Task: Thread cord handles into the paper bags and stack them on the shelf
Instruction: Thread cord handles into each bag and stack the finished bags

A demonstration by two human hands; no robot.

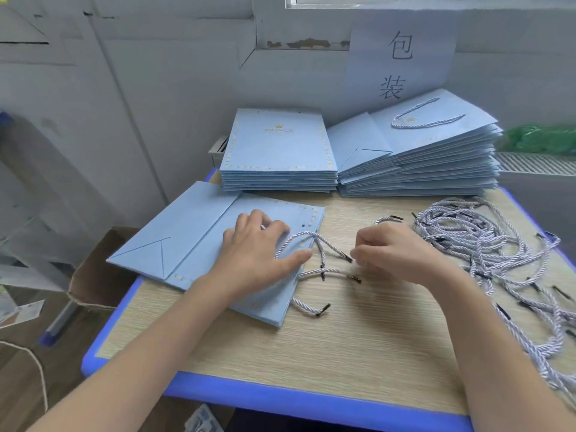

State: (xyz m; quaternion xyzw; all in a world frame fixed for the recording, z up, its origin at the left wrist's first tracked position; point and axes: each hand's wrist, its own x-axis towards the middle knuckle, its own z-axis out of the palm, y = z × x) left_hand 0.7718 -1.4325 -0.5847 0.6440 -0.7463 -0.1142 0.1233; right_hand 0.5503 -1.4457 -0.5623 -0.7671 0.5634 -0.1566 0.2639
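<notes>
Pale-blue paper bag (199,241) lies flat — gold-dotted border, twisted cord (324,244) prob. threaded.

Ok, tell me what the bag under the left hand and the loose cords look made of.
Bag: matte light-blue paper or thin card, sharply creased. Cords: twisted white-and-lilac rope, probably synthetic or cotton, with dark stiff tips, plastic or metal unclear.

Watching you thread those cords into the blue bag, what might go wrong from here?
The loose cords on the right lie tangled, so pulling one may drag others along. The right hand pinches a cord end near the flat bag the left hand presses; a tug could perhaps tear the punched hole. The finished stack looks uneven and might slide.
</notes>
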